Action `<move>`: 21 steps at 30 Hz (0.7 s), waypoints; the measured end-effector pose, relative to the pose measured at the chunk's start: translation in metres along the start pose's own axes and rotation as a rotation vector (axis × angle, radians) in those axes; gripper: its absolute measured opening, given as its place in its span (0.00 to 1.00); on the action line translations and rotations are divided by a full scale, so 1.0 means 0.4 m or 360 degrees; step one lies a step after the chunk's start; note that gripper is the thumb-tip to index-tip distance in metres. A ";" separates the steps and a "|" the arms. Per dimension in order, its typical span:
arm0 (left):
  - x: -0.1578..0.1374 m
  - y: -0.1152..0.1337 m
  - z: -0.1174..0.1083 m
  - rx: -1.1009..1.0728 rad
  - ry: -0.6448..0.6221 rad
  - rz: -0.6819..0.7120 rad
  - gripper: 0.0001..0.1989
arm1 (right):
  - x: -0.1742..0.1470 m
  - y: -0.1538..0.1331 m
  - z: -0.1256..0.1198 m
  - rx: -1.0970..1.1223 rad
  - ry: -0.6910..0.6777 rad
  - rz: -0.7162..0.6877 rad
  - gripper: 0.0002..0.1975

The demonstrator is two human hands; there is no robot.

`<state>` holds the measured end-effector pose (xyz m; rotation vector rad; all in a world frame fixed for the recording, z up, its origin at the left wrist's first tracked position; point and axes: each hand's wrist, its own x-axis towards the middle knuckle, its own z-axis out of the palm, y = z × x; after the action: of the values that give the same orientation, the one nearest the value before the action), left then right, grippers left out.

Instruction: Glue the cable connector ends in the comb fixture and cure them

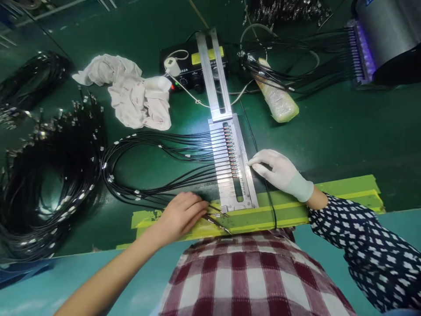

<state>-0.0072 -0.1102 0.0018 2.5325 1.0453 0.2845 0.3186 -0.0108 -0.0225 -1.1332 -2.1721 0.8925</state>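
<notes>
My left hand (pixel 184 215) is bare and closed over several black cables at the front edge of the bench. Their metal-tipped cable ends (pixel 219 223) stick out to the right, past the fingers. A metal fixture (pixel 225 186) lies just beyond, with a row of black cables (pixel 197 175) laid side by side in its slots. Small coloured wire ends (pixel 232 151) show in the fixture's long opening. On the fixture's right edge rest the fingertips of my right hand (pixel 279 171), in a white glove, fingers stretched out and thumb apart.
Big coils of black cable (pixel 75 210) lie at left. Behind are a crumpled white cloth (pixel 138 96), a black control box (pixel 184 81) and a wrapped block (pixel 279 103). A purple-lit rack (pixel 362 57) with cables stands far right. Yellow-green tape (pixel 345 197) lines the front edge.
</notes>
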 end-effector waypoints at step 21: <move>0.171 -0.005 0.079 0.0125 0.0622 -0.0037 0.06 | 0.004 -0.003 -0.003 0.0034 0.0000 0.0019 0.09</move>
<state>0.0498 -0.0689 -0.0252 2.5926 1.2445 0.7699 0.3180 -0.0096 -0.0207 -1.1367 -2.1527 0.9190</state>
